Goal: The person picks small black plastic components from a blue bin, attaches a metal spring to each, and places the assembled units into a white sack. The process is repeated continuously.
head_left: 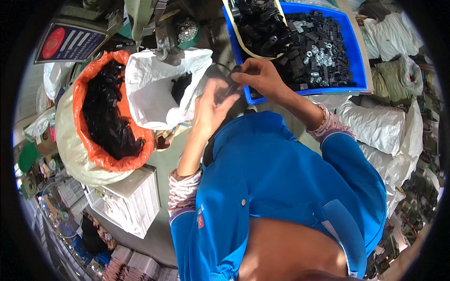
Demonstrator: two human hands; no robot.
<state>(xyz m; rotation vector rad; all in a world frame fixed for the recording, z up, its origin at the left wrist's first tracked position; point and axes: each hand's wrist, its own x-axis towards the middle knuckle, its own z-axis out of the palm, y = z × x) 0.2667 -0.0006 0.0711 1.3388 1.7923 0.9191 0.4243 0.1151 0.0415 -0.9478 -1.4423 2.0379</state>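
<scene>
Both hands meet in front of my chest around a small black plastic part (233, 82). My left hand (209, 110) is closed on its lower end with thumb and fingers. My right hand (264, 79) pinches its upper end from the other side. Fingers hide much of the part, so its exact shape cannot be made out. Just beyond my right hand lies a blue tray (360, 56) full of black plastic pieces, with a heap of shiny metal springs (319, 57) on top. A cream-rimmed tub (259, 57) of larger black parts rests in its left side.
Left of my hands an open white sack (152, 93) holds some black pieces. Beside it an orange-lined bag (80, 100) is full of black parts. A green cup (190, 42) with small metal bits stands by a machine at the back. White sacks (375, 124) line the right.
</scene>
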